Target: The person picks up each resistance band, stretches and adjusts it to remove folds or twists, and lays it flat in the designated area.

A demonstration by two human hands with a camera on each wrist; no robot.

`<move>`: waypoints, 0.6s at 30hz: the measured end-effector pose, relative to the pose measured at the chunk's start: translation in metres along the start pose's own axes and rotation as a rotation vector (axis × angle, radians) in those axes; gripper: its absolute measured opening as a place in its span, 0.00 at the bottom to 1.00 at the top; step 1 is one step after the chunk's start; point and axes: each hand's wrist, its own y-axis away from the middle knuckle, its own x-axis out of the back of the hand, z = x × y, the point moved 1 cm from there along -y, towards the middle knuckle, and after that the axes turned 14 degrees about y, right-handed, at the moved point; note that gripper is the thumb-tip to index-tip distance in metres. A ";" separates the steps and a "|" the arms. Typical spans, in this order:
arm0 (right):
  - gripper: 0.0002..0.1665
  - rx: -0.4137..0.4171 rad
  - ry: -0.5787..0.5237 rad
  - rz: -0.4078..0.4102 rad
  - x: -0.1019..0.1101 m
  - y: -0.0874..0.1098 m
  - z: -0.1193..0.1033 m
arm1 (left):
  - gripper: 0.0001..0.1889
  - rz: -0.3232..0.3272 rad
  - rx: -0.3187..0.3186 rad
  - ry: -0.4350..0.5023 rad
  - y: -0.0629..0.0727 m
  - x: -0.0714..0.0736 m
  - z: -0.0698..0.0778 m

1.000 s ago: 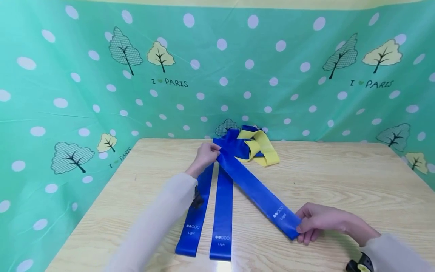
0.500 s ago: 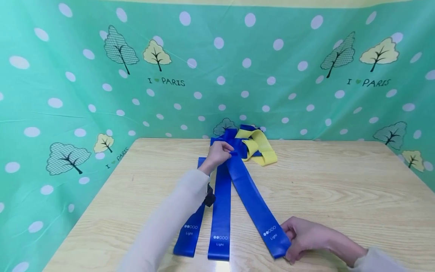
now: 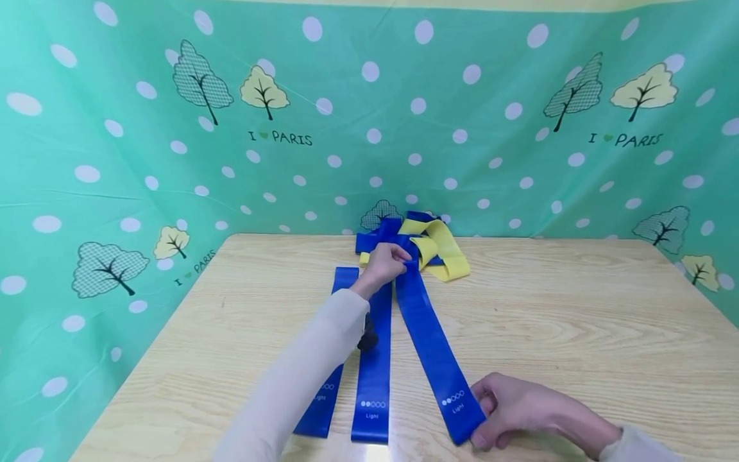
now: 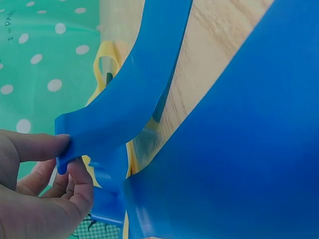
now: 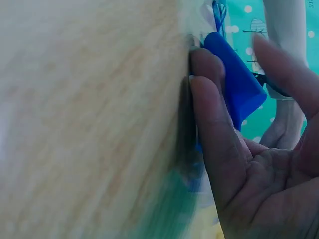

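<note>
My left hand (image 3: pixel 385 266) pinches the far end of a blue resistance band (image 3: pixel 430 346) between thumb and fingers. In the left wrist view, that band (image 4: pixel 124 99) curves away from the fingertips. At its near end, marked "Light", is my right hand (image 3: pixel 516 410). From the right wrist, the fingers touch or lie close beside the band's folded end (image 5: pixel 241 84), while the blurred thumb stands apart from it. Two similar bands lie flat to the left, a middle band (image 3: pixel 372 378) and a left band (image 3: pixel 346 277), both partly covered by my left arm.
A tangled heap of blue bands (image 3: pixel 390 228) and yellow bands (image 3: pixel 449 251) lies at the back of the wooden table (image 3: pixel 566 308). Behind it hangs a green dotted cloth (image 3: pixel 462 160).
Both ends of the held band have shifted: the far end right and slightly nearer, the near end left and nearer. The band has swung closer to the other two and lies lower.
</note>
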 end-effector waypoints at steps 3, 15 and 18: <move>0.14 -0.071 0.024 0.045 0.001 -0.001 -0.002 | 0.10 0.003 0.009 0.001 -0.001 -0.002 0.000; 0.14 0.040 -0.093 0.002 -0.012 -0.004 0.001 | 0.09 0.031 -0.020 -0.012 -0.007 -0.004 0.005; 0.17 0.037 -0.121 0.005 -0.020 -0.005 -0.002 | 0.08 0.019 -0.019 -0.021 -0.009 -0.009 0.005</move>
